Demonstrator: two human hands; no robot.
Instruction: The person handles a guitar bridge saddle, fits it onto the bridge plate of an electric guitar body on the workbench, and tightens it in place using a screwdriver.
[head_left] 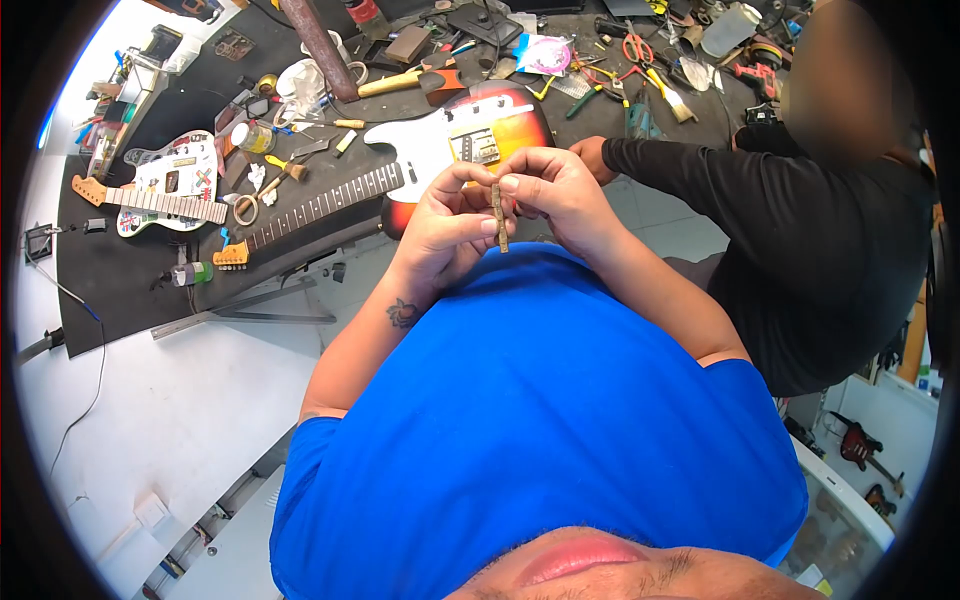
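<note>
Both of my hands are raised in front of my chest, close together at a narrow brownish strip (502, 228). My left hand (450, 222) pinches it between thumb and fingers from the left side. The thumb and forefinger of my right hand (560, 195) close on its upper end. The strip hangs roughly upright, and its lower end is free. Just beyond my hands, a sunburst electric guitar (510, 112) with a white pickguard lies on the dark workbench (120, 290), its neck pointing to the lower left.
A white stickered guitar (180, 180) lies at the left. Pliers, brushes, jars and a hammer (400, 82) cover the far bench. To my right stands a person in a black long-sleeved top (810, 240), one hand (592, 158) at the bench edge near my right hand.
</note>
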